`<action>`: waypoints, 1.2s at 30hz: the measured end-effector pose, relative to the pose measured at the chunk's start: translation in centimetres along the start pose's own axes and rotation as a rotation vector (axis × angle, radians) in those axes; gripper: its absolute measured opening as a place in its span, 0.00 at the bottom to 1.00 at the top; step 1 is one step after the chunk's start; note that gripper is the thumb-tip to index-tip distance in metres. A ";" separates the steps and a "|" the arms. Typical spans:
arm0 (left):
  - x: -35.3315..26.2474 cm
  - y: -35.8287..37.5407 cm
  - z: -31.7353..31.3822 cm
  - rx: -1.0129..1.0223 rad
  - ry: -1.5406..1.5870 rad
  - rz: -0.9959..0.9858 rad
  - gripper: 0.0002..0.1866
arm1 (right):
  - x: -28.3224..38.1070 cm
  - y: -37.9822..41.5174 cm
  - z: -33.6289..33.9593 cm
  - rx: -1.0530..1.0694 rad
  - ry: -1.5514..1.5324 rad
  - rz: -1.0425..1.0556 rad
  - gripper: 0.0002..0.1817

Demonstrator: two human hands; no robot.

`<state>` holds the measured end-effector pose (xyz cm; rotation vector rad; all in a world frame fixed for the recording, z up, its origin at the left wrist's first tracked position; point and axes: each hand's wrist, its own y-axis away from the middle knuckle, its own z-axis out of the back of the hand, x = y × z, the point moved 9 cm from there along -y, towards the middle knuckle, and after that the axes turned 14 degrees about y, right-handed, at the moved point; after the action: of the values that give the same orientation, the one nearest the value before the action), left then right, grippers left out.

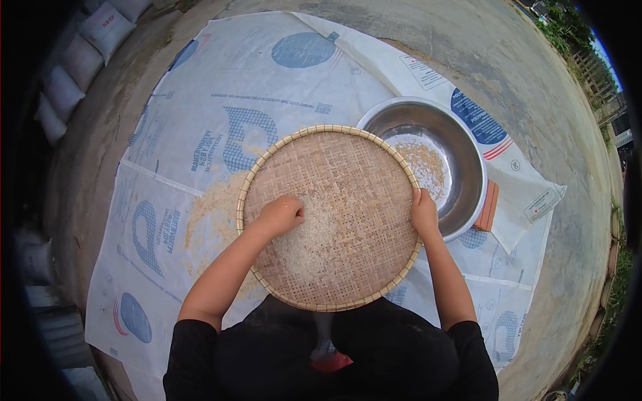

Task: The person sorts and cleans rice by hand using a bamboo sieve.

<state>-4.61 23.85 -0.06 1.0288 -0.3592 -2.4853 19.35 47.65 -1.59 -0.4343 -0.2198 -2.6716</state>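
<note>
A round woven bamboo winnowing tray spans the middle of the view above my lap. Pale grains that look like rice lie on its left and centre part, with darker bits scattered among them. My left hand is over the tray at the edge of the grains, its fingers curled closed; what they pinch, if anything, is hidden. My right hand grips the tray's right rim, thumb on top and fingers out of sight beneath. Behind the tray's upper right edge stands a steel basin, partly covered, with brownish grains or husks inside.
White printed plastic sheeting covers the concrete ground. Husks are strewn left of the tray. A reddish brick sits beside the basin. Stuffed sacks line the far left, and plants grow along the right edge.
</note>
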 end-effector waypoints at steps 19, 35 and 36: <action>0.1 -0.6 -0.7 -0.019 -0.115 0.061 0.07 | -0.2 0.3 0.1 0.037 0.029 -0.047 0.20; -8.5 -4.3 3.2 0.058 0.746 0.097 0.14 | -0.4 0.2 0.0 0.043 0.013 -0.044 0.20; -12.4 -3.8 5.1 0.055 0.846 -0.002 0.16 | -0.4 0.2 -0.2 0.049 0.011 -0.046 0.20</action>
<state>-1.48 33.52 9.54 1.9494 -0.1489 -1.8113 19.77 47.60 -1.89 -0.4030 -0.2950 -2.7066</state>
